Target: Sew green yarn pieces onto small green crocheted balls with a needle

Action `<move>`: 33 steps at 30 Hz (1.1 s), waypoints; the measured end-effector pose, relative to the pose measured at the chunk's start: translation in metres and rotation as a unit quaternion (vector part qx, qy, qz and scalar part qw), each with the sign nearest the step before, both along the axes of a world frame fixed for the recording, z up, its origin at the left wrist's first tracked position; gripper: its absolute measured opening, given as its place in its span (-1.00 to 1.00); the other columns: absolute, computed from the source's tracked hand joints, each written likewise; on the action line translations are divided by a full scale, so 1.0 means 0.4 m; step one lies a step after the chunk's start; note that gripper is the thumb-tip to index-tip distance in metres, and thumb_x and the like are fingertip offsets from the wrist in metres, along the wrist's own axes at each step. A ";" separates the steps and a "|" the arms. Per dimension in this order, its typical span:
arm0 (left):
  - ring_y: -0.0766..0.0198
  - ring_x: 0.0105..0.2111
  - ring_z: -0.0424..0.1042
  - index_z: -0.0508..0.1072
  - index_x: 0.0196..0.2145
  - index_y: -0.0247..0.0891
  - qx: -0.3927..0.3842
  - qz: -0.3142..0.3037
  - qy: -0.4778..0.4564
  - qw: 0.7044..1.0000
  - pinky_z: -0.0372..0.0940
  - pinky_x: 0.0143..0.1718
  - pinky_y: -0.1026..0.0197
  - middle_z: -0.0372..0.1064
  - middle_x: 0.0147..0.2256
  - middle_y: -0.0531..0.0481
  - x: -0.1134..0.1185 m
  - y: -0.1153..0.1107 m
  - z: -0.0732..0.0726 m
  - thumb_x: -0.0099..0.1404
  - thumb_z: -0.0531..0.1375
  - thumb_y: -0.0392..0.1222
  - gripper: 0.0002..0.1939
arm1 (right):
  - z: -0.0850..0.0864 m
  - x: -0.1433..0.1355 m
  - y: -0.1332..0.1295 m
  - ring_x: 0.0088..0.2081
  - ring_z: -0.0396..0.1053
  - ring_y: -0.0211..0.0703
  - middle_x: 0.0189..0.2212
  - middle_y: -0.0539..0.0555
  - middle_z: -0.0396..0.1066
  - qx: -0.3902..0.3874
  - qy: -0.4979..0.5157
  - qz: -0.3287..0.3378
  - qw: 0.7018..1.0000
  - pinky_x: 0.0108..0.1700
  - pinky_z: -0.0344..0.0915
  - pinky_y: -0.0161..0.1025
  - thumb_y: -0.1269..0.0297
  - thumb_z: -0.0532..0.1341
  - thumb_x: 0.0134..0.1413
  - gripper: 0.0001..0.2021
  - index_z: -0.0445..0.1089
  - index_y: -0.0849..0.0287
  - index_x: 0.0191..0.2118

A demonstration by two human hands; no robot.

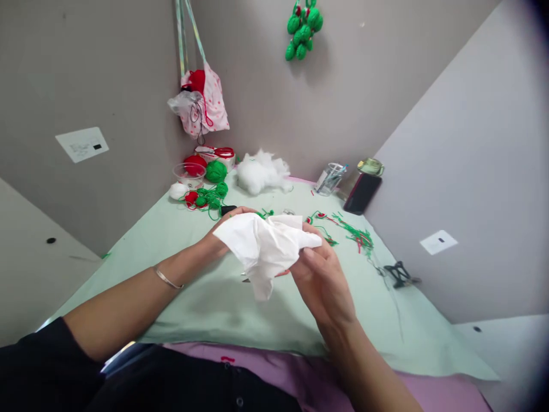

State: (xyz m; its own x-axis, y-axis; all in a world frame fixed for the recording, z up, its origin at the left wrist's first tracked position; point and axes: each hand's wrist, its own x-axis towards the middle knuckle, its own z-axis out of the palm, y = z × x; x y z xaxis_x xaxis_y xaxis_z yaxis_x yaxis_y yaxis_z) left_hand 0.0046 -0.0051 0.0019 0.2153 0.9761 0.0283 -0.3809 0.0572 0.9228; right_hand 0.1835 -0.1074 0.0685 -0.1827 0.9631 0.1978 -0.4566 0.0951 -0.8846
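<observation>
A crumpled white tissue [261,243] spreads between my hands above the pale green cloth. My right hand [321,274] grips its right edge, thumb in front and fingers behind. My left hand [223,232] is at the tissue's upper left, mostly covered by it; a few fingers show along the top, bent around its back. Below the tissue lie a metal tip [246,279] and a bit of red, perhaps scissors, largely hidden. Just beyond my left hand is a small black object [228,210]. Red and green crocheted bits [319,216] lie past my right hand.
White stuffing [262,173] sits at the back, left of a clear cup [330,179] and a phone [362,193]. Green yarn balls [215,171] and a plastic tub [189,174] crowd the back left. Yarn scraps [358,236] and a black clip-like stand [401,276] lie right.
</observation>
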 end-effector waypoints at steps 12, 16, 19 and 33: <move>0.29 -0.27 0.44 0.47 -0.21 -0.24 -0.021 -0.038 -0.003 0.999 0.30 -0.09 0.15 0.43 -0.28 0.02 -0.005 -0.019 0.024 0.12 0.34 -0.16 -0.73 | -0.056 0.177 0.057 -0.19 0.42 -0.15 -0.18 0.05 0.45 0.067 -0.144 -0.162 0.974 -0.10 0.36 -0.18 0.25 0.30 0.00 -0.72 0.36 0.05 -0.12; 0.28 -0.26 0.45 0.47 -0.20 -0.25 -0.021 -0.040 -0.009 0.999 0.30 -0.03 0.10 0.42 -0.30 0.03 -0.006 -0.018 0.022 0.13 0.34 -0.17 -0.73 | -0.033 0.312 0.097 -0.24 0.42 -0.14 -0.27 0.04 0.45 0.095 -0.219 -0.290 0.927 -0.09 0.33 -0.15 0.27 0.31 -0.07 -0.74 0.39 0.09 -0.18; 0.29 -0.27 0.45 0.46 -0.20 -0.26 -0.021 -0.044 -0.022 0.999 0.30 -0.03 0.11 0.42 -0.29 0.02 -0.006 -0.018 0.022 0.14 0.33 -0.18 -0.74 | 0.016 0.446 0.113 -0.15 0.43 -0.02 -0.20 0.15 0.46 0.110 -0.389 -0.454 0.795 -0.04 0.31 -0.08 0.32 0.22 -0.01 -0.77 0.42 0.12 -0.17; 0.29 -0.28 0.47 0.49 -0.18 -0.28 -0.036 -0.054 -0.046 0.997 0.33 -0.06 0.16 0.46 -0.27 -0.03 -0.001 -0.026 0.055 0.17 0.30 -0.25 -0.76 | 0.047 0.149 0.192 -0.39 0.45 -0.17 -0.41 0.04 0.51 0.223 -0.558 -0.156 0.784 -0.30 0.30 -0.24 0.27 0.14 0.20 -0.83 0.47 0.15 -0.31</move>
